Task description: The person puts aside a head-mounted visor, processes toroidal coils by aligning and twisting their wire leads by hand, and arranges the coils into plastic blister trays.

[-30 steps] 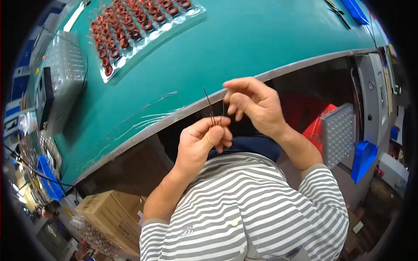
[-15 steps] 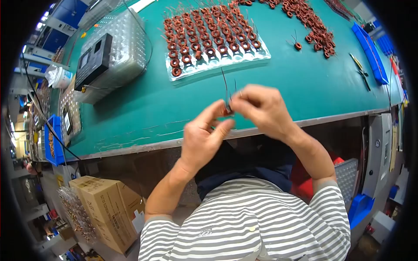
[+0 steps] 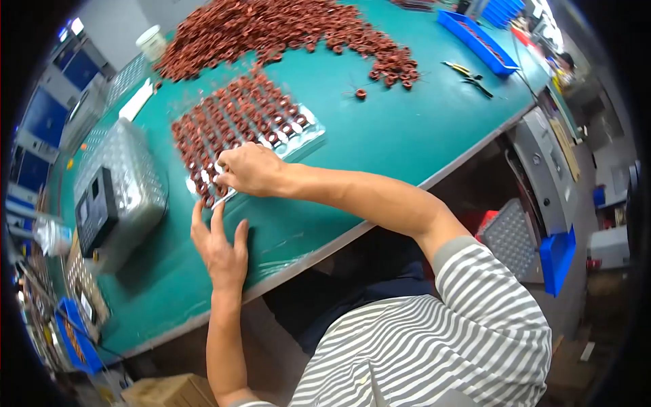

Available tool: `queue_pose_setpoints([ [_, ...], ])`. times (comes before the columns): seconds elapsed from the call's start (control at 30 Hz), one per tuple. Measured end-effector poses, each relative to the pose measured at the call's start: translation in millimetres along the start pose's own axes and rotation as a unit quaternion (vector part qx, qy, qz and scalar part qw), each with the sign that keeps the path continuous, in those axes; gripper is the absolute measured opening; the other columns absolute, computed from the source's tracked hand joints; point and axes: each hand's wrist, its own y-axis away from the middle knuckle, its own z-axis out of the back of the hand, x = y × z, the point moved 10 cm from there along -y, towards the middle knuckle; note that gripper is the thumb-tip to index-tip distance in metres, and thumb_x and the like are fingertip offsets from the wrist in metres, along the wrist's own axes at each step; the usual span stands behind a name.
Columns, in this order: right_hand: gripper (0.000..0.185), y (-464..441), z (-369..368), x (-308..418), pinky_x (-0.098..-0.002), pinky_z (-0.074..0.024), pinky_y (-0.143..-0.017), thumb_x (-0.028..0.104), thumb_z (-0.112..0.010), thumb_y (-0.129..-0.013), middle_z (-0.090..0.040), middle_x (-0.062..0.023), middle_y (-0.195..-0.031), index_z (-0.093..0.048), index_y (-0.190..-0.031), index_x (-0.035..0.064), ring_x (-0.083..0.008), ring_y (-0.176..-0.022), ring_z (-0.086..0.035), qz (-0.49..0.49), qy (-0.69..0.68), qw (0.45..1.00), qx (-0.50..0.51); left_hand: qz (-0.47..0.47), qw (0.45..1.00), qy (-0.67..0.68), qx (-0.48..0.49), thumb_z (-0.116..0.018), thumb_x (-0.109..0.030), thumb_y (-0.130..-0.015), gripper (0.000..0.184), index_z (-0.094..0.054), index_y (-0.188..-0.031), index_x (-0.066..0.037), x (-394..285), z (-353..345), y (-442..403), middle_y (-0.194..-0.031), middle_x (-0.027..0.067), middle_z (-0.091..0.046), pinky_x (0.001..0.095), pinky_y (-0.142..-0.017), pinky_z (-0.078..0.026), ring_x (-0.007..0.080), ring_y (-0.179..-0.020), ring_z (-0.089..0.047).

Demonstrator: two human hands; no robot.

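Note:
Rows of copper-wound ring coils stand in a clear plastic tray (image 3: 310, 138) on the green table (image 3: 366, 146). Over the tray's near part is my right hand (image 3: 252, 169), its fingers pinched together at a coil; whatever lies between the fingertips is hidden. My left hand (image 3: 221, 252) rests at the tray's near left corner, fingers spread, with the fingertips beside the end coil (image 3: 208, 201) and nothing visibly held.
Behind the tray lies a large heap of coils (image 3: 271, 30), with one loose coil (image 3: 361, 94) nearer. Cutters (image 3: 477, 85) and a blue bin (image 3: 478, 42) are at right. Stacked clear trays (image 3: 135, 169) bear a black device (image 3: 95, 211) at left.
Both hands have moved left and forward from the table's front edge to the tray. The left fingers have spread, and the coil held between the hands no longer shows there. The view has shifted.

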Motion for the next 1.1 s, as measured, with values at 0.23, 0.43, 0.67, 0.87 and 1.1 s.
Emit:
queue_pose_setpoints([
  [0.23, 0.009, 77.0, 208.8, -128.5, -0.0355, -0.0528, -0.072, 0.003, -0.07, -0.079, -0.066, -0.0108, -0.088, -0.066, -0.087, 0.005, -0.0231, -0.081, -0.064, 0.095, 0.217, 0.887, -0.396, 0.02, 1.0, 0.022, 0.007, -0.076, -0.007, -0.078, 0.049, -0.059, -0.123, -0.001, 1.0, -3.2, -2.9, -0.142, 0.0203, -0.041, 0.0452, -0.098, -0.041, 0.0393, -0.122, -0.045],
  [0.43, 0.066, 104.4, 252.5, -284.4, -0.0537, -0.0304, -0.107, 0.05, -0.069, -0.081, -0.036, -0.009, -0.146, -0.052, -0.137, 0.0211, -0.0375, -0.133, -0.035, -0.169, 0.45, 0.836, -0.265, 0.025, 0.999, 0.01, 0.023, -0.077, -0.008, -0.077, 0.045, -0.062, -0.118, -0.001, 0.6, -9.9, -3.9, -0.143, 0.0201, -0.04, 0.0455, -0.098, -0.041, 0.0397, -0.124, -0.043],
  [0.67, 0.056, 87.8, 331.5, -379.4, -0.0525, -0.0398, -0.101, 0.044, -0.067, -0.084, -0.04, -0.0058, -0.146, -0.053, -0.135, 0.0278, -0.0348, -0.123, -0.052, -0.284, 0.373, 0.828, -0.308, 0.031, 0.999, -0.003, 0.029, -0.076, -0.007, -0.075, 0.04, -0.064, -0.112, 0.0, -7.5, -18.6, -7.3, -0.144, 0.0214, -0.04, 0.0455, -0.098, -0.041, 0.0401, -0.124, -0.043],
  [0.87, 0.058, 81.5, 362.9, -456.6, -0.047, -0.0398, -0.108, 0.025, -0.065, -0.076, -0.04, -0.0106, -0.148, -0.058, -0.133, 0.0263, -0.036, -0.129, -0.047, -0.344, 0.217, 0.891, -0.204, 0.027, 0.999, -0.01, 0.046, -0.074, -0.01, -0.076, 0.038, -0.064, -0.111, 0.001, -10.1, -23.3, -13.0, -0.144, 0.0217, -0.039, 0.0458, -0.097, -0.041, 0.0402, -0.125, -0.043],
  [1.1, 0.021, 49.0, 349.7, -296.1, -0.0445, -0.0501, -0.089, 0.022, -0.064, -0.08, -0.067, -0.0152, -0.107, -0.071, -0.097, 0.0136, -0.0316, -0.103, -0.062, -0.012, 0.341, 0.87, -0.357, 0.046, 0.997, -0.007, 0.055, -0.072, -0.009, -0.076, 0.037, -0.064, -0.11, 0.0, -10.9, -28.2, -14.6, -0.144, 0.0222, -0.039, 0.0445, -0.098, -0.041, 0.0394, -0.127, -0.041],
])
